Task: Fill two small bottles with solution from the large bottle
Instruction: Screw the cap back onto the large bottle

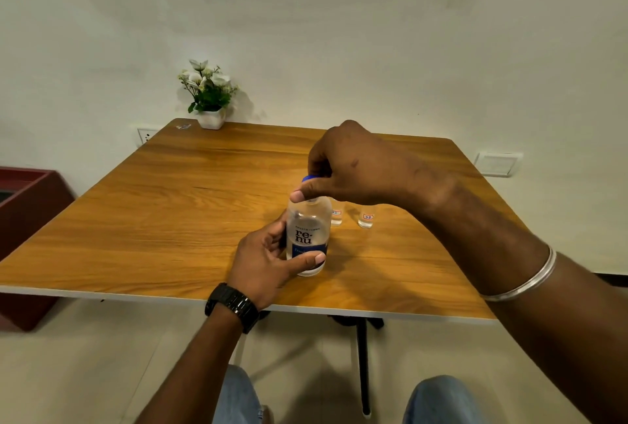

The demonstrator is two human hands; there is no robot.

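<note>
Table: square wooden-top table, holds all items.
Lg bottle: clear plastic "renu" bottle w/ blue label, upright, near front edge.
L hand: wrapped round bottle body.
R hand: pinching blue cap on top.
Sm bottles: two clear vials, just behind lg bottle, upright.

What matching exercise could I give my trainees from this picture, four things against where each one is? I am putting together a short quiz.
Things:
1. large bottle
2. blue cap
3. two small bottles
4. flower pot

Places:
A. at the far left corner of the table
B. pinched in the right hand
C. standing behind the large bottle, to its right
D. gripped upright by the left hand

Pairs: 1-D, 2-B, 3-C, 4-A
</note>
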